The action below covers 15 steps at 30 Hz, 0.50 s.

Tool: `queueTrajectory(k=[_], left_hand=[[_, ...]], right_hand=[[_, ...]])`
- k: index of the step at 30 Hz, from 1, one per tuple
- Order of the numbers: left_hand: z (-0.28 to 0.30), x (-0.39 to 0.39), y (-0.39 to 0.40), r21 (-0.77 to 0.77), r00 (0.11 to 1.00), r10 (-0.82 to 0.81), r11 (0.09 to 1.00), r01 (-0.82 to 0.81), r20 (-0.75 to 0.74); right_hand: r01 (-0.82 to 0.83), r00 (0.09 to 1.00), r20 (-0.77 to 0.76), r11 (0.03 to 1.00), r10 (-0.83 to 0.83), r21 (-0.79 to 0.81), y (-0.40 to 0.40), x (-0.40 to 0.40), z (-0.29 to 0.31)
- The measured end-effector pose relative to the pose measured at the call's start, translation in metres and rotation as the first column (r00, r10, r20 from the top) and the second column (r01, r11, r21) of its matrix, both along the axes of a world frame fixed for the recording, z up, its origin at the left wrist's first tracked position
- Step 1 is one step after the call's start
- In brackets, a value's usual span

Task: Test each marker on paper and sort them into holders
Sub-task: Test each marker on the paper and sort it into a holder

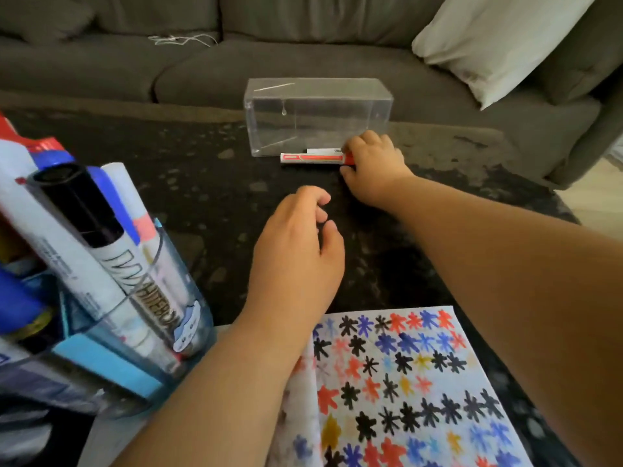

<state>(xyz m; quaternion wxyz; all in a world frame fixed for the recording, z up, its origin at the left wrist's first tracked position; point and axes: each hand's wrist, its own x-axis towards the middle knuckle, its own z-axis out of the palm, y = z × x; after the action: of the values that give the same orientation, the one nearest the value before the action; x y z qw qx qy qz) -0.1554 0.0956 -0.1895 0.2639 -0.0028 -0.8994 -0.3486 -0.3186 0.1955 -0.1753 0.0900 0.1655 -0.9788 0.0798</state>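
Head view shows the right hand (372,163) pinching the right end of a red-and-white plastic marker (313,159), which lies left-right on the dark table (202,183) just before a clear plastic box (317,112). Nearer, the left hand (296,251) hovers loosely curled, holding nothing.

Box (318,116) at desk (209,183) rear, sofa (202,59) behind; two markers (313,158) before box; holder (135,332) left; paper (404,382) front right.

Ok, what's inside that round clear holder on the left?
The round holder is packed with upright markers, including a black-capped marker and blue-capped ones. Their lower ends are blurred and overlapping, so no count is possible.
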Motion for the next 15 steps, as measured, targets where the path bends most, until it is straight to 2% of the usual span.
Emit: queueTrajectory(k=[4,9,12,15], left_hand=[[0.000,0.001,0.000,-0.020,1.000,0.003,1.000,-0.004,-0.029],[0.007,0.007,0.002,-0.056,0.990,-0.004,0.998,-0.004,-0.140],[0.015,0.011,0.006,-0.139,0.980,-0.036,0.990,0.008,-0.197],[0.025,0.020,0.008,-0.172,0.988,-0.082,0.983,0.058,-0.133]], right_hand=[[-0.038,0.999,-0.032,0.998,0.040,0.053,0.003,0.005,0.002],[-0.070,0.995,0.075,0.996,0.066,0.055,0.008,0.019,0.010],[-0.070,0.985,0.153,0.997,0.076,-0.043,0.016,0.044,0.017],[-0.057,0.980,0.179,0.987,0.084,-0.150,0.037,0.087,0.028]])
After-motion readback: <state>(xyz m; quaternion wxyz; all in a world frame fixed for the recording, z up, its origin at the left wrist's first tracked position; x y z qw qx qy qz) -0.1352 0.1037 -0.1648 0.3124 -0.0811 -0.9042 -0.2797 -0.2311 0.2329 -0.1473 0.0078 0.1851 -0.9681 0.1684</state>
